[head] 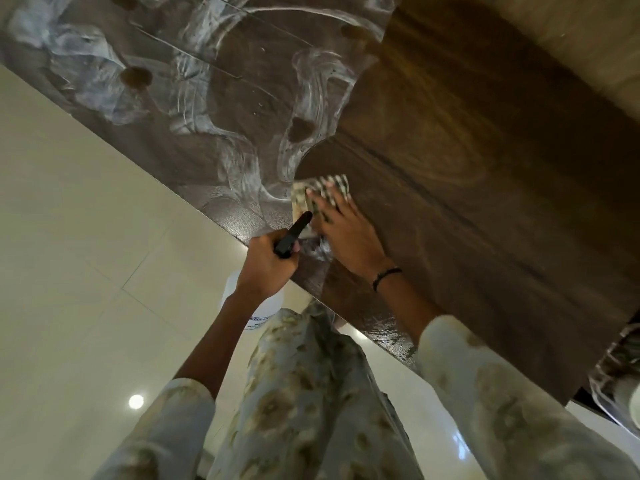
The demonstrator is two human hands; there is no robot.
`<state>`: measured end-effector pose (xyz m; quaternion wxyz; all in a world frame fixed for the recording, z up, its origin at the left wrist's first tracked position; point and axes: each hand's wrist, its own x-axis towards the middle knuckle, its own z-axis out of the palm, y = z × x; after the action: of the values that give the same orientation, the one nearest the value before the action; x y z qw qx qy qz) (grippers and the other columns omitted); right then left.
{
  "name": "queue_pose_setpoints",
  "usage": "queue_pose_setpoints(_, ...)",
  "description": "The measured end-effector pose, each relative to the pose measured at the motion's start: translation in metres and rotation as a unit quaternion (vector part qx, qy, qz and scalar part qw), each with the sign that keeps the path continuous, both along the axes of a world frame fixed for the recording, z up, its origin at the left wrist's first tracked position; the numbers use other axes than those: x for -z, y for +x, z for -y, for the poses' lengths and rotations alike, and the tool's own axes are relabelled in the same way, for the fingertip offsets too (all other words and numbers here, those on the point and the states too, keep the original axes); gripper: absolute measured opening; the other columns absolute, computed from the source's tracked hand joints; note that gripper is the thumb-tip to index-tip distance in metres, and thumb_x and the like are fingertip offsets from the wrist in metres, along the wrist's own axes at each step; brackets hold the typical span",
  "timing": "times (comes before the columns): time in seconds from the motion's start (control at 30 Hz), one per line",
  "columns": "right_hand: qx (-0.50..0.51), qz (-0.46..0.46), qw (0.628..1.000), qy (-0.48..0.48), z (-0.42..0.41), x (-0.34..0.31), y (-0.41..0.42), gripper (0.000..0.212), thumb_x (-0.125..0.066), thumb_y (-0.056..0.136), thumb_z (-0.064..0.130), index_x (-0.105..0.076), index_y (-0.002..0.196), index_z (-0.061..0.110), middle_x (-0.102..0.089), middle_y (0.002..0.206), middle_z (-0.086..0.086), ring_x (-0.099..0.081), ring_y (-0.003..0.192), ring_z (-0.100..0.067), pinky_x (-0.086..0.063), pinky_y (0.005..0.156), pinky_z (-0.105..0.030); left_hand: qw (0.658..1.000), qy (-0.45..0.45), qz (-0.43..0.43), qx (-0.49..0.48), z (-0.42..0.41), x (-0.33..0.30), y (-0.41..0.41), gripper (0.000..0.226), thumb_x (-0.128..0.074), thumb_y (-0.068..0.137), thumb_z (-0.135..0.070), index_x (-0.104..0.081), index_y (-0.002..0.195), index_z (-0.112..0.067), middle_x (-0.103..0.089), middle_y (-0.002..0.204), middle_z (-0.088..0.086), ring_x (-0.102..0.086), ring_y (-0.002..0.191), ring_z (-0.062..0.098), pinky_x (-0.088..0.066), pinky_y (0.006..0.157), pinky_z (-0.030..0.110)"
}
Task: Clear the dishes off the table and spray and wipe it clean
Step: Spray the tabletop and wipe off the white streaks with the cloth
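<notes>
right hand (346,226) presses cloth (322,194); left hand (266,265) grips spray bottle (263,306).

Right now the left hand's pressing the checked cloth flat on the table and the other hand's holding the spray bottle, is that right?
Hands swapped. The head view shows the right hand pressing the checked cloth flat on the table, while the left hand grips the spray bottle.

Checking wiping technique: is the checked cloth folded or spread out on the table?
Folded: the checked cloth forms a small compact pad under the right hand, which presses it with straight fingers onto the dark wooden table.
</notes>
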<state>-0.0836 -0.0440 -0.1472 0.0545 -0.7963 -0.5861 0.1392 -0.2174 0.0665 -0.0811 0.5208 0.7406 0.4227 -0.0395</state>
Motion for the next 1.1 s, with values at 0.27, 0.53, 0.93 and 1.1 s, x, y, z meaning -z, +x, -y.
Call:
queue_pose_setpoints(0.27,0.143,0.010,0.989,-0.039,0.038,-0.001,0.049,0.054,-0.045,0.097,0.005,-0.039,0.144,0.031,-0.018,0.160,-0.003,-0.008,0.147,-0.037,-0.029,0.113,-0.055,1.000,-0.010,0.013,-0.013,-0.002,0.006,-0.015,0.006,-0.061,0.083,-0.003,-0.062,0.077,-0.005,-0.060,0.069,0.022,-0.048,0.063,0.023,-0.041,0.064,0.031)
queue_pose_setpoints(0.53,0.060,-0.002,0.998,-0.025,-0.035,0.003,-0.016,0.060,-0.039,0.087,0.008,-0.040,0.143,0.029,-0.021,0.159,-0.007,-0.011,0.146,-0.040,-0.026,0.115,-0.053,1.000,-0.008,0.003,0.012,-0.003,0.008,-0.038,0.015,-0.059,0.075,0.002,-0.062,0.073,-0.012,-0.062,0.068,0.017,-0.048,0.058,0.026,-0.041,0.060,0.028)
queue_pose_setpoints(0.93,0.225,-0.018,0.974,-0.035,0.020,-0.007,-0.042,0.053,-0.052,0.094,0.010,-0.044,0.140,0.032,-0.020,0.160,0.000,-0.009,0.147,-0.036,-0.028,0.114,-0.052,0.984,-0.026,-0.011,0.174,-0.006,0.025,-0.088,0.011,-0.056,0.071,-0.010,-0.064,0.079,-0.010,-0.063,0.066,0.012,-0.054,0.053,0.027,-0.046,0.052,0.045)
queue_pose_setpoints(1.1,0.111,-0.018,0.993,-0.031,0.018,0.004,-0.085,0.049,-0.050,0.093,0.020,-0.044,0.140,0.034,-0.026,0.158,-0.003,-0.015,0.146,-0.036,-0.031,0.113,-0.050,0.985,-0.019,-0.025,0.170,-0.010,0.032,-0.099,0.014,-0.057,0.072,-0.011,-0.066,0.083,-0.011,-0.066,0.072,0.011,-0.060,0.062,0.030,-0.049,0.059,0.049)
